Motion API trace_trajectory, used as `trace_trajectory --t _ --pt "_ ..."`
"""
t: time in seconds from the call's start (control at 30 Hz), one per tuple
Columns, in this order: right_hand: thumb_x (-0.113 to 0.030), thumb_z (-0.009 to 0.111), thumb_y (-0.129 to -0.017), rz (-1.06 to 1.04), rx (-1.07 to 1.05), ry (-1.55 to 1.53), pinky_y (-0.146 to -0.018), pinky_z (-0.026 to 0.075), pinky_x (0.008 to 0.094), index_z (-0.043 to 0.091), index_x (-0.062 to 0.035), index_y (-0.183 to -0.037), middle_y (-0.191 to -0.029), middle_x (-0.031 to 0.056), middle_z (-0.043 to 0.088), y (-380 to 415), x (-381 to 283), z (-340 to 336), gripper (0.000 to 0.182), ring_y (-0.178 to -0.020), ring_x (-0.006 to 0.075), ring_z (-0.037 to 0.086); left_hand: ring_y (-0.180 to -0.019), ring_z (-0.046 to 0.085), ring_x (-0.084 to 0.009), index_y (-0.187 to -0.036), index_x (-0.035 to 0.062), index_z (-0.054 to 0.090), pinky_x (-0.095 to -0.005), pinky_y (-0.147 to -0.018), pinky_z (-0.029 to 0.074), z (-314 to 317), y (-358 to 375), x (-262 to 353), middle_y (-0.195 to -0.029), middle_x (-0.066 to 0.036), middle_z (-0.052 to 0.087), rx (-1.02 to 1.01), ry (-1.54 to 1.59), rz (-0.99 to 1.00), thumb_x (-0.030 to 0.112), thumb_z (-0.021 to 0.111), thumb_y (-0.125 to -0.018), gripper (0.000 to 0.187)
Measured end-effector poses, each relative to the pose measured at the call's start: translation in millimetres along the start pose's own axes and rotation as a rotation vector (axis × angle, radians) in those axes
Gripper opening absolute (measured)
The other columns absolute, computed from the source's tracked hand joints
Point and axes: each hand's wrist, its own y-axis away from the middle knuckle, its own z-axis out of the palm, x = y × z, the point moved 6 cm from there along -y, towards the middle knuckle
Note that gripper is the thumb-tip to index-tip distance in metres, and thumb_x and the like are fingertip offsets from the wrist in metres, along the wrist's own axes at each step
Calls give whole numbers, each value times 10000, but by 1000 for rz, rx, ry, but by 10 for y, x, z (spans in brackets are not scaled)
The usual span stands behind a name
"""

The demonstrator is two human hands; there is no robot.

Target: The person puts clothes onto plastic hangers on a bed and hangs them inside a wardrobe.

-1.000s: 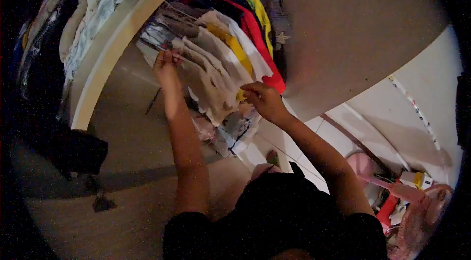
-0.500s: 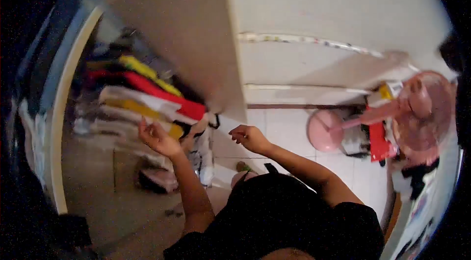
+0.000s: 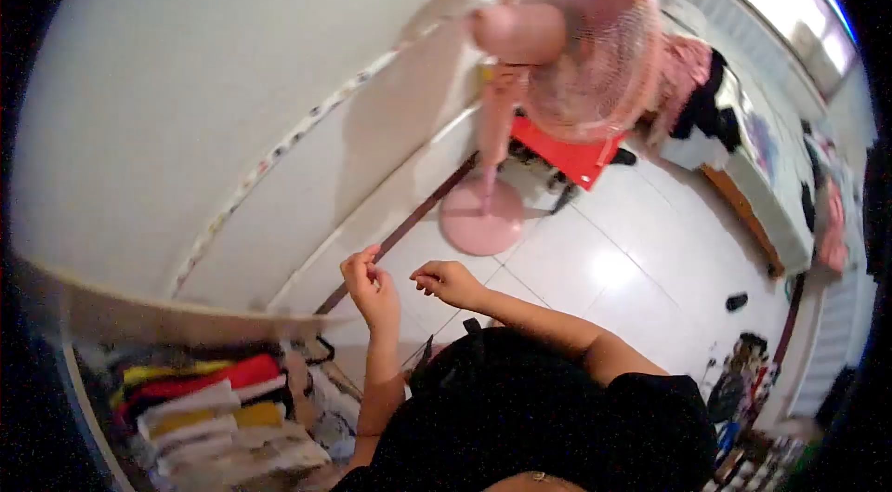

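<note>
My left hand (image 3: 372, 291) is raised in front of my body, its fingers loosely bent and apart, with nothing seen in it. Just to its right is my right hand (image 3: 448, 285), its fingers curled in and no object showing in them. The two hands do not touch each other. Beyond them a pink standing fan (image 3: 503, 97) rests on its round base (image 3: 481, 218) on the tiled floor (image 3: 544, 255). Clothes (image 3: 214, 404) in red, yellow and white lie stacked at the lower left, apart from both hands.
A pale wall (image 3: 232, 74) with a decorated strip runs along the left. Behind the fan is a red object (image 3: 567, 153). A bed (image 3: 776, 204) with clothes on it stands at the right, and a small dark item (image 3: 736, 301) lies on the floor.
My view has turned right, away from the stacked clothes, which now sit at the lower left. The fan and bed have come into fuller view. My hands have come closer together.
</note>
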Motion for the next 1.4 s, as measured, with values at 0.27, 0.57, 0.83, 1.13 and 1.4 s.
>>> trace_trajectory --t 0.27,0.57,0.83,1.13,1.4 --pt "-165 516 -879 125 565 -117 -639 494 270 602 -3 -1012 -810 79 631 1278 316 -2143 226 -700 138 604 -764 450 -178 -1004 63 590 -256 -644 398 2258 430 1309 -961 -85 449 -554 244 214 -123 462 -682 394" --pt "-176 499 -893 137 1025 -376 -640 491 259 612 3 -1001 -813 74 634 2189 751 -3565 238 -707 130 595 -812 463 -169 -983 63 599 -261 -701 425 4120 981 2255 -985 -89 444 -1017 425 212 -116 454 -678 382" --pt "-174 501 -892 235 1171 -309 -616 474 240 596 13 -994 -783 49 611 2656 1003 -5135 233 -695 104 570 -806 493 -170 -967 62 599 -264 -714 444 5905 1180 3041 -1014 -91 438 -1126 646 171 -118 468 -685 359" --pt "-163 481 -905 173 1239 -350 -622 477 238 595 -6 -1023 -815 60 623 3028 1077 -6756 227 -703 110 577 -719 510 -120 -926 17 579 -235 -632 429 7603 915 3856 -943 -68 489 -1053 779 30 -115 389 -754 288" --pt "-158 483 -905 133 1259 -443 -613 470 226 597 -8 -1023 -809 55 621 3660 1748 -8155 223 -689 104 571 -719 547 -133 -910 18 607 -244 -649 435 8977 1504 4436 -928 -69 520 -1174 610 -12 -68 453 -746 241"
